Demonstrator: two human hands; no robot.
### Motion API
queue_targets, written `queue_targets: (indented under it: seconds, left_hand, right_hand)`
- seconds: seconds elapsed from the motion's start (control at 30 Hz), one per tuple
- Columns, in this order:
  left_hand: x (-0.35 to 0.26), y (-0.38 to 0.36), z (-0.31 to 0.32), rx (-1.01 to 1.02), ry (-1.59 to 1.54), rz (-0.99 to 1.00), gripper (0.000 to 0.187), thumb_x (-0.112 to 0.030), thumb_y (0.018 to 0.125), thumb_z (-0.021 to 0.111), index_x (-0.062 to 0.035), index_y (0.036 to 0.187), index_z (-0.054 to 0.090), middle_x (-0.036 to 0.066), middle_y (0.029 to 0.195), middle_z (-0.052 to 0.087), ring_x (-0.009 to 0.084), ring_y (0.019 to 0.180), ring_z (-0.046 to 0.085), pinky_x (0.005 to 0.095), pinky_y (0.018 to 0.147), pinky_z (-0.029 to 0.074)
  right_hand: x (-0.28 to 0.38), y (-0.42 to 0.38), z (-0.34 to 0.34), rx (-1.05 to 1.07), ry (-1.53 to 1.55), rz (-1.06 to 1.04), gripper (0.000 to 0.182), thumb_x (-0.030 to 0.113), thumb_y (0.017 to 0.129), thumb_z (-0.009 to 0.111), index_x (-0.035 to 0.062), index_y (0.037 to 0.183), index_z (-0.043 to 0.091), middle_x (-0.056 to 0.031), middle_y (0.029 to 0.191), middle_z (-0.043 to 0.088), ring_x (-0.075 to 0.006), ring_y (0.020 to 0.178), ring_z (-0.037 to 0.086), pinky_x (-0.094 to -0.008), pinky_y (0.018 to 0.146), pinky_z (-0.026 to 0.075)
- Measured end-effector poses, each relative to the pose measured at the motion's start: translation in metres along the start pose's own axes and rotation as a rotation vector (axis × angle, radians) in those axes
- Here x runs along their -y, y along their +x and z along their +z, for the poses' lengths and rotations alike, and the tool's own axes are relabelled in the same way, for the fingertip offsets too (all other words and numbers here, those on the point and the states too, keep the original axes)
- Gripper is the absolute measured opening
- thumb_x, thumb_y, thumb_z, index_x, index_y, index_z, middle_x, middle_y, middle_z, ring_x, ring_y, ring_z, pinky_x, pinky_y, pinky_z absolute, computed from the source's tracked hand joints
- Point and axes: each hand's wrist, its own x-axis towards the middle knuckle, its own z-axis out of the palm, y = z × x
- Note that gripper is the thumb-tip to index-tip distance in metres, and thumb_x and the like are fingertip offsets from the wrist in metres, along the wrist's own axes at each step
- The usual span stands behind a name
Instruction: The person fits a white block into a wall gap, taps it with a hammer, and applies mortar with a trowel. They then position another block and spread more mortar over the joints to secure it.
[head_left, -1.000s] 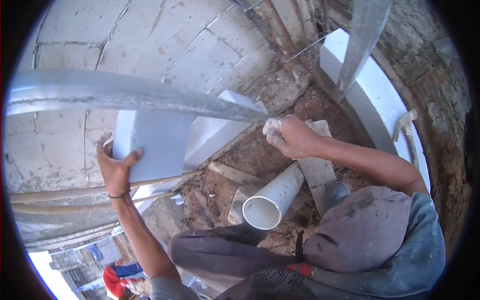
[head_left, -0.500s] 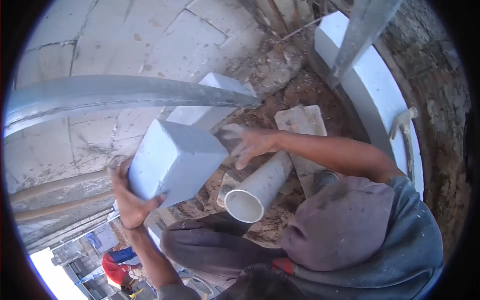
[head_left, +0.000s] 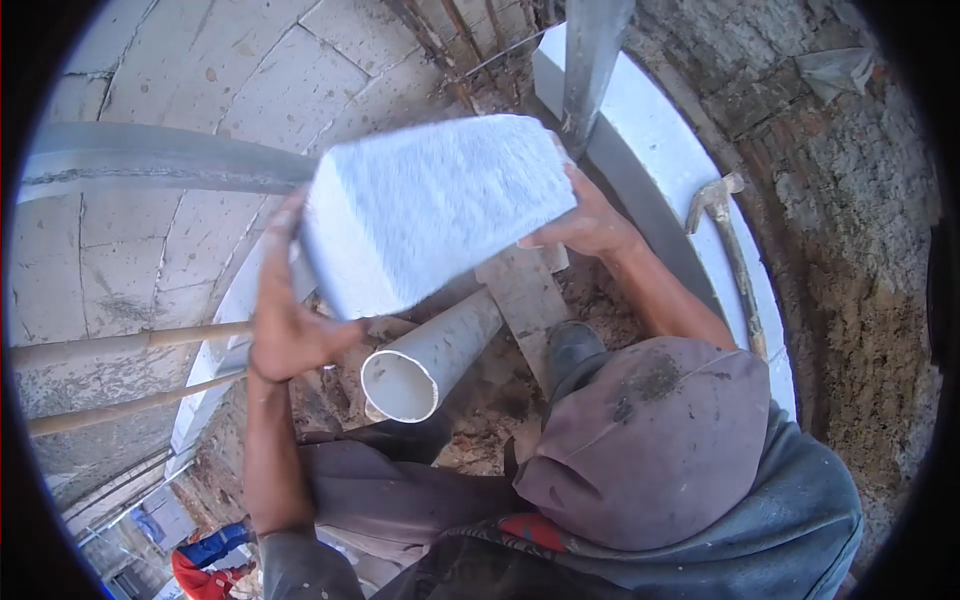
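Observation:
A white building block (head_left: 430, 215) is held up between my two hands, tilted, with its rough broad face toward me. My left hand (head_left: 290, 325) grips its left end, thumb at the lower edge. My right hand (head_left: 595, 215) is wrapped round the right end, some fingertips hidden behind it. Below the block, a grey plastic pipe (head_left: 460, 335) lies on the dirt with its open end toward me. Beside the pipe lies a flat, dirty board or slab (head_left: 525, 295).
To the right, a hammer (head_left: 735, 250) lies on a low curved row of white blocks (head_left: 665, 125). A metal post (head_left: 595, 70) stands at that row, and a metal bar (head_left: 150, 160) crosses from the left. Wooden strips (head_left: 130, 348) jut in below. A person in red (head_left: 205, 575) is at lower left.
The block has been raised and turned, its broad face now toward me. My right hand, spread and apart from it before, has closed on its right end. The view has shifted rightward.

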Motion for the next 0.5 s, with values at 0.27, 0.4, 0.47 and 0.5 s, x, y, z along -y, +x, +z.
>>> queue_targets:
  seconds: [0.27, 0.4, 0.47, 0.5]
  left_hand:
    - [0.106, -0.002, 0.114, 0.460, -0.314, -0.230, 0.111, -0.015, 0.056, 0.092, -0.0008, 0.151, 0.036, 0.016, 0.149, 0.047, 0.0299, 0.141, 0.044, 0.0423, 0.120, 0.030]
    - [0.119, 0.013, 0.100, 0.560, -0.105, 0.032, 0.125, -0.029, 0.059, 0.095, 0.0047, 0.156, 0.023, 0.025, 0.160, 0.029, 0.0372, 0.151, 0.026, 0.0430, 0.125, 0.020]
    - [0.105, 0.016, 0.078, 0.494, -0.420, -0.189, 0.133, -0.028, 0.060, 0.094, -0.0016, 0.162, 0.012, 0.020, 0.167, 0.020, 0.0340, 0.156, 0.015, 0.0430, 0.127, 0.011]
    - [0.094, 0.024, 0.070, 0.500, -0.434, -0.177, 0.133, -0.028, 0.060, 0.094, -0.0016, 0.162, 0.012, 0.020, 0.167, 0.020, 0.0340, 0.156, 0.015, 0.0430, 0.127, 0.011]
  right_hand:
    - [0.008, -0.042, 0.009, -0.230, -0.582, -0.132, 0.113, 0.013, 0.058, 0.094, 0.0031, 0.152, 0.033, -0.0136, 0.141, 0.049, -0.0289, 0.137, 0.044, -0.0398, 0.117, 0.032]
    - [-0.017, -0.052, 0.011, -0.262, -0.920, -0.019, 0.107, 0.025, 0.060, 0.092, 0.0038, 0.148, 0.034, -0.0254, 0.143, 0.040, -0.0473, 0.134, 0.037, -0.0496, 0.115, 0.035]
    - [-0.020, -0.058, 0.008, -0.183, -0.998, -0.082, 0.108, 0.027, 0.061, 0.092, 0.0043, 0.149, 0.032, -0.0248, 0.144, 0.040, -0.0478, 0.134, 0.037, -0.0506, 0.115, 0.034]
    - [-0.021, -0.060, 0.004, -0.192, -1.010, -0.070, 0.108, 0.027, 0.061, 0.092, 0.0043, 0.149, 0.032, -0.0248, 0.144, 0.040, -0.0478, 0.134, 0.037, -0.0506, 0.115, 0.034]
